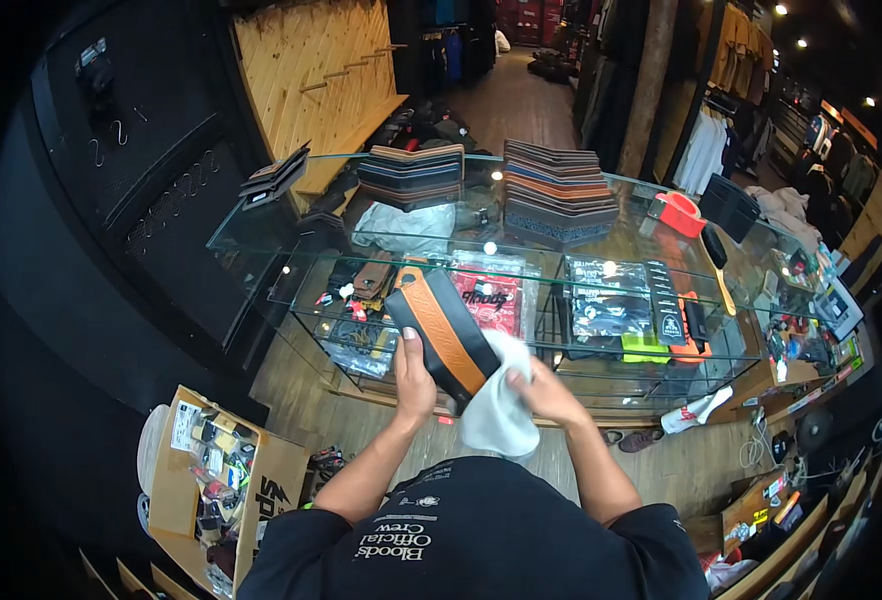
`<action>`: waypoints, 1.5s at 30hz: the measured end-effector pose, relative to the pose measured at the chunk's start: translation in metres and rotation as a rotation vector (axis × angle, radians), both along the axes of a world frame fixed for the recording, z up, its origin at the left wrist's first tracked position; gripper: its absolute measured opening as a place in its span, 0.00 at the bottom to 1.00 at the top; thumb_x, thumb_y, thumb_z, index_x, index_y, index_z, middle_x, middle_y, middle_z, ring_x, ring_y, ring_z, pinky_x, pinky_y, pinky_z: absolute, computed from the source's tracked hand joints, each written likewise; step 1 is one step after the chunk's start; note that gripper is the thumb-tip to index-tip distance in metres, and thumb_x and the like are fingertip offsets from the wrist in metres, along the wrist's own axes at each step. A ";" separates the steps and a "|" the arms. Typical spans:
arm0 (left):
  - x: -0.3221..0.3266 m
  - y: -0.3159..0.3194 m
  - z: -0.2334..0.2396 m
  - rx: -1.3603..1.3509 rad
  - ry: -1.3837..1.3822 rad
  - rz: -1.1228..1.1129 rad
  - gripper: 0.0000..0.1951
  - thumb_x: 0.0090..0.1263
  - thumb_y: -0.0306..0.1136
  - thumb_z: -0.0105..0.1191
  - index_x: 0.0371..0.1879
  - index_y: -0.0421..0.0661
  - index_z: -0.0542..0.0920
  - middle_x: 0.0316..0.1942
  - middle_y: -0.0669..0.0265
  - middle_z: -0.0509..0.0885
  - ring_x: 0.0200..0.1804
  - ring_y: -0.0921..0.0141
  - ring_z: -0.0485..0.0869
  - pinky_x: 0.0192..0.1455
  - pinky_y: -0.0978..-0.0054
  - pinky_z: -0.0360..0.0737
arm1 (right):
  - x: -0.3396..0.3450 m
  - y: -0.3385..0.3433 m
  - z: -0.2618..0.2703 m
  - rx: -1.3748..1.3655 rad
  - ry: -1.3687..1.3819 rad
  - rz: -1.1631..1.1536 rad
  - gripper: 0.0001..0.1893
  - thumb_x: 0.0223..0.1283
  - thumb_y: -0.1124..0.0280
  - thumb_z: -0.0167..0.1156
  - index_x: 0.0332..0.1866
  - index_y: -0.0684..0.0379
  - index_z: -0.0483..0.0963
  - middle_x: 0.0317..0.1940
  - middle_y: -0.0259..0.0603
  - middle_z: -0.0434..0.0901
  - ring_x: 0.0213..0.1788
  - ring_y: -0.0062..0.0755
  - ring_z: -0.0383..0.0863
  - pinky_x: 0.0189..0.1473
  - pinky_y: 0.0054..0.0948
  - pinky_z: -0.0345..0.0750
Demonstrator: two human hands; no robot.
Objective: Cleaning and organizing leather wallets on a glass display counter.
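My left hand grips a black bag, a small toiletry-style case with a tan leather band along its length and a dark snap near its upper end. It is held tilted in the air in front of the glass counter. Bunched in my right hand is a white cloth, blurred, with its upper part against the bag's right end. The cloth's lower part hangs down past the bag. My right fingers are partly hidden by the cloth.
Rows of wallets and more wallets stand on the glass counter. A red tape roll and a wooden-handled brush lie at its right. Packaged goods fill the shelves below. An open cardboard box stands lower left.
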State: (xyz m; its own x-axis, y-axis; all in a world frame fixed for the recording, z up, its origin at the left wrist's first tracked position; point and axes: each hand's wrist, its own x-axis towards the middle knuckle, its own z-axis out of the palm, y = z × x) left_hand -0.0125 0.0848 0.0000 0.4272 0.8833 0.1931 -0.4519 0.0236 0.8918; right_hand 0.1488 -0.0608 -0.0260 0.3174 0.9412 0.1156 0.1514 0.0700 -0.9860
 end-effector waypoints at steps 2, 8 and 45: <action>0.003 -0.003 0.003 0.045 0.080 0.039 0.29 0.85 0.53 0.31 0.60 0.35 0.73 0.53 0.59 0.80 0.54 0.70 0.77 0.61 0.70 0.71 | -0.020 0.003 0.001 0.000 -0.015 0.012 0.23 0.69 0.63 0.66 0.64 0.63 0.73 0.51 0.33 0.82 0.52 0.22 0.78 0.57 0.29 0.76; -0.014 0.010 0.006 -0.175 -0.137 -0.247 0.22 0.81 0.46 0.46 0.62 0.41 0.72 0.57 0.62 0.79 0.55 0.72 0.80 0.58 0.72 0.76 | -0.008 0.009 -0.001 0.160 0.048 -0.183 0.16 0.71 0.62 0.63 0.53 0.64 0.80 0.40 0.28 0.84 0.41 0.19 0.79 0.47 0.26 0.78; -0.020 -0.025 0.049 -0.272 -0.257 -0.590 0.38 0.80 0.63 0.33 0.73 0.41 0.63 0.69 0.59 0.74 0.69 0.64 0.74 0.74 0.57 0.69 | -0.079 0.019 0.055 0.242 -0.724 -0.286 0.42 0.50 0.69 0.65 0.75 0.65 0.60 0.75 0.67 0.57 0.77 0.66 0.56 0.78 0.51 0.55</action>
State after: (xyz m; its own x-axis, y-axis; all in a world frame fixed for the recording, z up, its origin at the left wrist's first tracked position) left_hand -0.0322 0.0595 0.0486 0.8212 0.5486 0.1569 -0.4902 0.5375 0.6861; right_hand 0.0699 -0.0422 0.0294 0.3105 0.7575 0.5742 0.7900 0.1303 -0.5991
